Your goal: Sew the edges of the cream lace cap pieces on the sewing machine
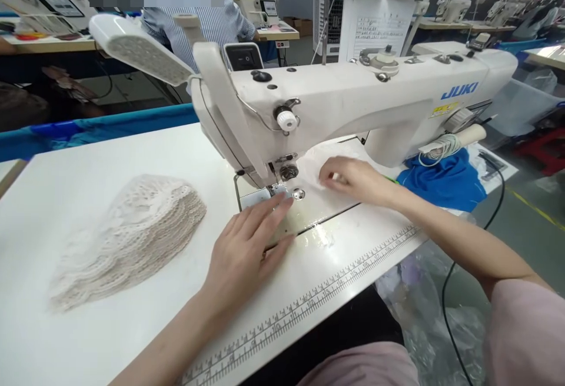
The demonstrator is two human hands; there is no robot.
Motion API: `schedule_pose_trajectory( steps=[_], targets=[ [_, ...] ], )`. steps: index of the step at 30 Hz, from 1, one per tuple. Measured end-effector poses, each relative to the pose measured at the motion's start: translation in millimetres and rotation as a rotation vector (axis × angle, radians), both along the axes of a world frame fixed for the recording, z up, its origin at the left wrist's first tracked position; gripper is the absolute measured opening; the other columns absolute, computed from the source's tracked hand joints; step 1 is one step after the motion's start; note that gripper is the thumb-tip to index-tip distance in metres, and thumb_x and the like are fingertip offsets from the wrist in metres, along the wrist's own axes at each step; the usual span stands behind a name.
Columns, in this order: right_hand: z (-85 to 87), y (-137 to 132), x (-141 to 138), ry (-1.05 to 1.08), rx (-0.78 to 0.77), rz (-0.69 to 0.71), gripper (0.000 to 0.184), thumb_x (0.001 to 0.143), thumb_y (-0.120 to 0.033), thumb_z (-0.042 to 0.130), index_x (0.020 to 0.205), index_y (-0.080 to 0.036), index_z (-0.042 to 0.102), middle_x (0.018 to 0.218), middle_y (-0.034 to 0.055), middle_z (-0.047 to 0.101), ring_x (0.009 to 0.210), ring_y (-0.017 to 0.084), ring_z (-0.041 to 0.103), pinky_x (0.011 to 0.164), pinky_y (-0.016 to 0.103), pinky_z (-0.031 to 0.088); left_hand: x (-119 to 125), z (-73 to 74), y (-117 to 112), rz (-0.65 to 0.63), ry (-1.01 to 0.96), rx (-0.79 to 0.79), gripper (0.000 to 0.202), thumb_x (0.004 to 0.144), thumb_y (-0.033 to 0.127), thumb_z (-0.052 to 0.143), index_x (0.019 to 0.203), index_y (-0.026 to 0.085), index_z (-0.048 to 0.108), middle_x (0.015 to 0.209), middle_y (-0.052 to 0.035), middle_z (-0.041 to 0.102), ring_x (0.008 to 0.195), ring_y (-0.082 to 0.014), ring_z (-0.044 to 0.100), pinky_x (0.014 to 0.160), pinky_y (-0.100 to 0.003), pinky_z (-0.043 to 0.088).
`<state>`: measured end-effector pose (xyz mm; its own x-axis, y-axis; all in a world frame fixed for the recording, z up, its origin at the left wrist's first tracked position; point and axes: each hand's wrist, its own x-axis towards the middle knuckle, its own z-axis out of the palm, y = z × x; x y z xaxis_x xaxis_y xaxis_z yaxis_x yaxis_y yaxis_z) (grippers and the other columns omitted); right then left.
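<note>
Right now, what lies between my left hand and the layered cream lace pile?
In the head view, only bare white tabletop separates your left hand from the pile.

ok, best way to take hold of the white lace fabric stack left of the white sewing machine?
I'd pinch the white lace fabric stack by its right edge, from the white sewing machine's side: layered edges stand exposed there, probably giving purchase; its left side blends into the white tabletop.
</note>
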<state>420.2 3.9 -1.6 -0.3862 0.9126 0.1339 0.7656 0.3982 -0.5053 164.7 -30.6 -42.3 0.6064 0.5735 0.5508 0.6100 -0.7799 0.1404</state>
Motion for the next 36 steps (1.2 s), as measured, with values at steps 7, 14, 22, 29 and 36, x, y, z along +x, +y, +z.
schedule_pose_trajectory(
  steps=[7, 14, 22, 29, 36],
  targets=[
    [-6.5, -67, -36, 0.795, -0.620, 0.088, 0.018, 0.091, -0.038, 0.056, 0.087, -0.020, 0.054, 0.074, -0.0043, 0.055, 0.066, 0.008, 0.053, 0.063, 0.023, 0.044, -13, 5.1, 4, -0.155, -0.158, -0.590, 0.028, 0.091, 0.042, 0.054, 0.114, 0.029, 0.064, 0.112, -0.0053, 0.071, 0.101, -0.0243, 0.068, 0.077, -0.038, 0.060],
    [-11.2, -87, -25, 0.687, -1.016, 0.113, 0.027, 0.090, -0.044, 0.058, 0.084, -0.017, 0.057, 0.084, 0.0031, 0.068, 0.069, 0.012, 0.067, 0.064, 0.025, 0.055, -17, 18.8, 3, -0.035, -0.327, -0.893, 0.024, 0.091, 0.044, 0.053, 0.089, 0.023, 0.065, 0.077, -0.0001, 0.071, 0.058, -0.0147, 0.065, 0.045, -0.023, 0.049],
    [-8.7, -27, -58, 0.514, -0.754, 0.232, 0.045, 0.081, -0.033, 0.069, 0.121, -0.023, 0.050, 0.103, 0.0024, 0.065, 0.053, 0.007, 0.061, 0.039, 0.019, 0.047, -12, 12.7, -4, 0.060, -0.156, -0.829, 0.027, 0.083, 0.034, 0.062, 0.104, 0.023, 0.050, 0.047, 0.0109, 0.041, 0.037, -0.0109, 0.040, 0.035, -0.022, 0.026],
    [-14.7, -2, -57, 0.320, -0.726, 0.236, 0.015, 0.083, -0.032, 0.066, 0.078, -0.020, 0.059, 0.050, -0.0062, 0.059, 0.045, 0.007, 0.056, 0.046, 0.018, 0.046, -21, 14.7, 5, 0.186, -0.159, -0.825, 0.020, 0.083, 0.037, 0.062, 0.091, 0.025, 0.049, 0.053, 0.0088, 0.052, 0.038, -0.0096, 0.042, 0.037, -0.022, 0.028],
    [-19.1, -9, -63, 0.406, -0.651, 0.207, 0.015, 0.083, -0.031, 0.066, 0.091, -0.021, 0.059, 0.062, -0.0050, 0.063, 0.055, 0.011, 0.064, 0.054, 0.024, 0.051, -21, -1.6, -1, 0.191, -0.040, -0.319, 0.027, 0.094, 0.039, 0.046, 0.075, 0.021, 0.052, 0.046, 0.0072, 0.047, 0.038, -0.0090, 0.040, 0.042, -0.023, 0.028]
  ],
)
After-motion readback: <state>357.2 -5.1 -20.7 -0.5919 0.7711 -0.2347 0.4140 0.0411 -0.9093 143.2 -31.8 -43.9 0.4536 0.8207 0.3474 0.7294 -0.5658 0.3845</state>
